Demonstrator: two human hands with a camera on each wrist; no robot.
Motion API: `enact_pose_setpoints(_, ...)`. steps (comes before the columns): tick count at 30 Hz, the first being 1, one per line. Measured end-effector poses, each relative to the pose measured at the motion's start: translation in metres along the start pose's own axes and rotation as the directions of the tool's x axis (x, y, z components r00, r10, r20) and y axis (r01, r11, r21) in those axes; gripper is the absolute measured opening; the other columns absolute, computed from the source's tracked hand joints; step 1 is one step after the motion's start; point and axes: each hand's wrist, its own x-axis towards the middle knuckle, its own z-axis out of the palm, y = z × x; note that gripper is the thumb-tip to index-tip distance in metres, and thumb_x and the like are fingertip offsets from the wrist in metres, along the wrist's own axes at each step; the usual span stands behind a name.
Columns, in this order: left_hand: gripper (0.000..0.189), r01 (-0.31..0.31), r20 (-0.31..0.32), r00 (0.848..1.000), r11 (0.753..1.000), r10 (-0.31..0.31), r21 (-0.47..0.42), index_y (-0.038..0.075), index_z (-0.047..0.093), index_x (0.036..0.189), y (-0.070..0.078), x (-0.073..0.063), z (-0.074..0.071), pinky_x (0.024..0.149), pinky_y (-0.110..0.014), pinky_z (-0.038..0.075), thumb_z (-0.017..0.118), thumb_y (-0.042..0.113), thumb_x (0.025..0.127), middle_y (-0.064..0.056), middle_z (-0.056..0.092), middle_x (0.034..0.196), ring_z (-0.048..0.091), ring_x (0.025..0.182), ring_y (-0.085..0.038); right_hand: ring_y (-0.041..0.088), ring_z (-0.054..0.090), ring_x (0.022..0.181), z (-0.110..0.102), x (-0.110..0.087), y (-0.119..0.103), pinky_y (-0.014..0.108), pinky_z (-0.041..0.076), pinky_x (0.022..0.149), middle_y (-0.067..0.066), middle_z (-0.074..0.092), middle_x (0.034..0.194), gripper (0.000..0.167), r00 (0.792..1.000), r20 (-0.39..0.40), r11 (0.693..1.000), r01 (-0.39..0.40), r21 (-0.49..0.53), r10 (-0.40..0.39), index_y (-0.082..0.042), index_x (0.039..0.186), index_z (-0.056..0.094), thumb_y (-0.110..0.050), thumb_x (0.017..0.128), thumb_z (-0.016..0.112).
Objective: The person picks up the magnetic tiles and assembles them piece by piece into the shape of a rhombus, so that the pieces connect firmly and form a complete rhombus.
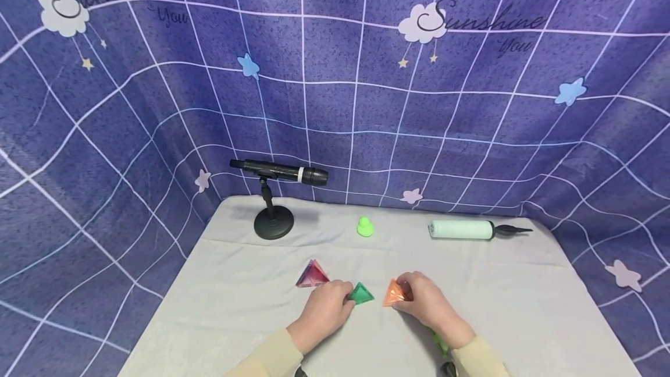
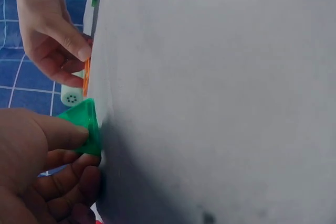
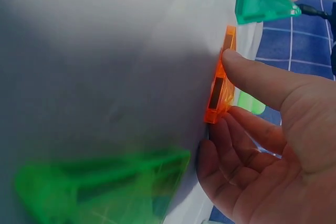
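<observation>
In the head view my left hand (image 1: pixel 325 310) pinches a translucent green triangular tile (image 1: pixel 361 294) between thumb and fingers. My right hand (image 1: pixel 426 301) holds an orange triangular tile (image 1: pixel 394 294) by its right side, a short gap away from the green one. The right wrist view shows the orange tile (image 3: pixel 220 80) edge-on, dark strips in its rim, gripped by thumb and fingers. Just beyond my left fingers lies a red and purple triangular piece (image 1: pixel 312 274). A brighter green tile (image 3: pixel 121 187) lies near my right hand, mostly hidden by that forearm in the head view.
A black microphone (image 1: pixel 282 172) on a round-based stand is at the back left of the white-covered table (image 1: pixel 209 307). Behind the tiles sits a small lime-green figure (image 1: pixel 364 227). A mint-green hand pump (image 1: pixel 463 229) lies at the back right, before a blue grid curtain.
</observation>
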Motion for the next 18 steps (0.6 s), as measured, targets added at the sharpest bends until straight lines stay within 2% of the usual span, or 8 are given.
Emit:
enact_pose_setpoints(7, 0.038, 0.016, 0.011, 1.000, 0.999, -0.016, -0.028, 0.021, 0.046, 0.068, 0.000, 0.002, 0.002, 0.050, -0.027, 0.033, 0.080, 0.012, 0.083, 0.013, 0.040, 0.063, 0.040, 0.058, -0.005, 0.011, 0.047, 0.073, 0.006, 0.004, -0.005, 0.030, 0.043, 0.066, -0.002, 0.054, 0.082, 0.052, 0.997, 0.034, 0.996, 0.073, -0.048, -0.071, -0.001, 0.121, 0.073, -0.014, 0.075, 0.094)
enact_pose_setpoints(12, 0.039, 0.024, 0.019, 1.000, 0.999, -0.023, -0.029, 0.021, 0.046, 0.068, 0.002, 0.004, 0.002, 0.051, -0.028, 0.034, 0.080, 0.011, 0.083, 0.012, 0.040, 0.063, 0.040, 0.057, -0.005, 0.011, 0.046, 0.072, 0.009, 0.007, -0.008, 0.029, 0.042, 0.065, -0.001, 0.054, 0.082, 0.053, 0.994, 0.057, 0.994, 0.096, -0.045, -0.094, 0.000, 0.122, 0.073, -0.016, 0.075, 0.093)
enact_pose_setpoints(18, 0.038, 0.006, 0.002, 1.000, 1.000, -0.006, -0.012, 0.021, 0.047, 0.069, 0.002, 0.006, 0.004, 0.051, -0.029, 0.036, 0.081, 0.012, 0.082, 0.012, 0.041, 0.064, 0.041, 0.058, -0.006, 0.012, 0.050, 0.073, 0.013, 0.008, -0.014, 0.031, 0.045, 0.066, 0.000, 0.057, 0.084, 0.053, 0.990, 0.057, 0.991, 0.129, -0.032, -0.127, 0.001, 0.119, 0.073, -0.015, 0.073, 0.095)
